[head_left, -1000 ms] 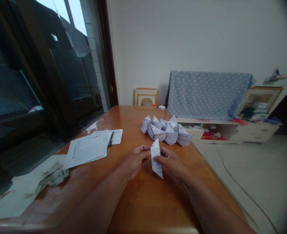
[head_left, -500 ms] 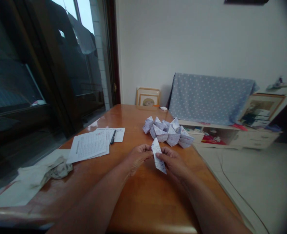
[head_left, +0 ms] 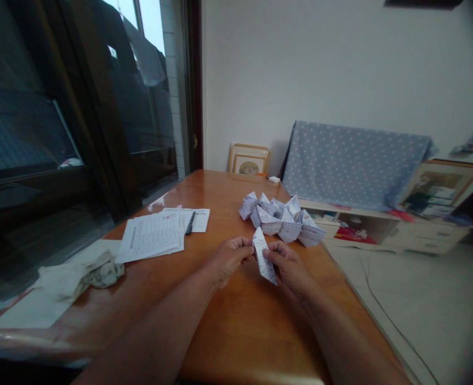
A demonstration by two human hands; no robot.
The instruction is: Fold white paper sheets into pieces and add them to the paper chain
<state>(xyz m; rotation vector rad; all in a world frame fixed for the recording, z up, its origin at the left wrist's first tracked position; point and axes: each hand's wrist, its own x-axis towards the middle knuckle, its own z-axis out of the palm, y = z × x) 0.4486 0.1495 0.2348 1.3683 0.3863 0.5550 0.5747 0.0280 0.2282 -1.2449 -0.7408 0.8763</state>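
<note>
My left hand (head_left: 228, 260) and my right hand (head_left: 290, 269) meet over the middle of the wooden table (head_left: 236, 326). Between them they pinch a folded piece of written-on paper (head_left: 264, 256), pointed at the top and slanting down to the right. Both hands have their fingers curled onto the paper's edges. Just beyond the hands lies a cluster of several folded paper shapes (head_left: 281, 220) near the table's right edge.
Written sheets (head_left: 154, 235) with a black pen (head_left: 190, 223) lie to the left. A crumpled cloth (head_left: 84, 272) rests on white paper at the near left. A small framed picture (head_left: 248, 160) leans on the far wall. A low cabinet (head_left: 384, 227) stands right.
The view has drifted so everything sits slightly further right. The folded paper has tilted a little more to the right between my hands, which keep hold of it.
</note>
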